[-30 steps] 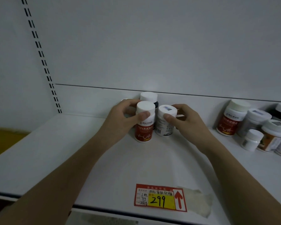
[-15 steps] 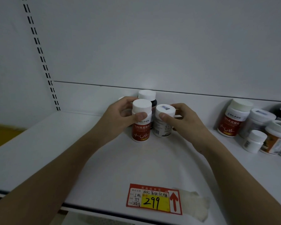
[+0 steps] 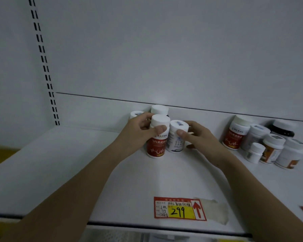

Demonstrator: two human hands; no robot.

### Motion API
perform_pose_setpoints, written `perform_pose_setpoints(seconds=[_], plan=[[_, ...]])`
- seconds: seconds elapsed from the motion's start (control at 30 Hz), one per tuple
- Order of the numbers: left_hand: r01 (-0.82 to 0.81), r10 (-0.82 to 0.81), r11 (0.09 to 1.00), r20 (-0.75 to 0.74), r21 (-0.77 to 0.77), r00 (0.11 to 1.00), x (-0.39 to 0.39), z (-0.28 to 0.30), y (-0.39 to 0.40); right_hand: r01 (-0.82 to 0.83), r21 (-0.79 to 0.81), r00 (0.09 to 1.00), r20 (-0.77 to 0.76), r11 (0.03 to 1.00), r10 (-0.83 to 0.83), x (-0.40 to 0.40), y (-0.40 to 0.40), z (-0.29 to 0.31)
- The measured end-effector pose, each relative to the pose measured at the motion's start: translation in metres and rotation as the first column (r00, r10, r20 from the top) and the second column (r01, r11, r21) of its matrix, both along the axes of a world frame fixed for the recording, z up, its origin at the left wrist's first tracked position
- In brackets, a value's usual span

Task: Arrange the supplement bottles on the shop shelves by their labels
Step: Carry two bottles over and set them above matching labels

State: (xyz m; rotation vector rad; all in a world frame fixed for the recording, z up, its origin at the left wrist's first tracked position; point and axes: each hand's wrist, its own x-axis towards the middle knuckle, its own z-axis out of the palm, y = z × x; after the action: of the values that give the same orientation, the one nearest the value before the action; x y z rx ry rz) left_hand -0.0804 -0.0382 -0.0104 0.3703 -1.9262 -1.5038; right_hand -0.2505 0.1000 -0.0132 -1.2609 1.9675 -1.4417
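Observation:
A red-labelled bottle [image 3: 157, 145] with a white cap stands upright on the white shelf [image 3: 77, 163], and my left hand [image 3: 138, 135] grips it near the cap. Beside it on the right stands a white-labelled bottle [image 3: 176, 140], which my right hand [image 3: 198, 138] holds with thumb in front and fingers behind. Two more white-capped bottles stand behind them against the back panel: a dark bottle [image 3: 159, 110] and a white bottle [image 3: 136, 114], partly hidden by my left hand.
A cluster of several bottles [image 3: 262, 144] stands at the right, including another red-labelled one [image 3: 234, 137]. A red and yellow price tag [image 3: 179, 209] reading 299 is taped near the shelf's front edge. A slotted upright [image 3: 44, 62] runs up the back left.
Both hands stay on the same two bottles, which have hardly moved on the shelf. The camera view has shifted slightly.

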Motion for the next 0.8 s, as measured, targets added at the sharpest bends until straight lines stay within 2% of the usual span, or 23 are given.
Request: perform_pose_setpoints(seconds=[0.13, 0.23, 0.4, 0.6, 0.8], plan=[[0.02, -0.02, 0.999, 0.006, 0.04, 1.0, 0.002, -0.002, 0.004, 0.063, -0.039, 0.982, 0.183, 0.997, -0.055, 0.01, 0.003, 0.002], [0.05, -0.052, 0.996, 0.023, 0.072, 0.998, 0.011, 0.002, 0.012, 0.131, -0.076, 0.962, 0.249, 0.988, -0.109, 0.025, 0.016, 0.014], [0.137, -0.132, 0.981, -0.044, 0.14, 0.99, 0.021, 0.041, 0.032, 0.195, -0.139, 0.961, 0.224, 0.971, -0.161, 0.041, 0.06, 0.058], [0.222, -0.22, 0.973, -0.029, 0.058, 0.975, 0.013, 0.093, 0.077, 0.254, -0.184, 0.965, 0.119, 0.95, -0.235, 0.046, 0.121, 0.102], [0.266, -0.267, 0.964, 0.01, 0.006, 0.964, -0.009, 0.111, 0.136, 0.267, -0.198, 0.963, 0.087, 0.943, -0.254, 0.034, 0.182, 0.122]])
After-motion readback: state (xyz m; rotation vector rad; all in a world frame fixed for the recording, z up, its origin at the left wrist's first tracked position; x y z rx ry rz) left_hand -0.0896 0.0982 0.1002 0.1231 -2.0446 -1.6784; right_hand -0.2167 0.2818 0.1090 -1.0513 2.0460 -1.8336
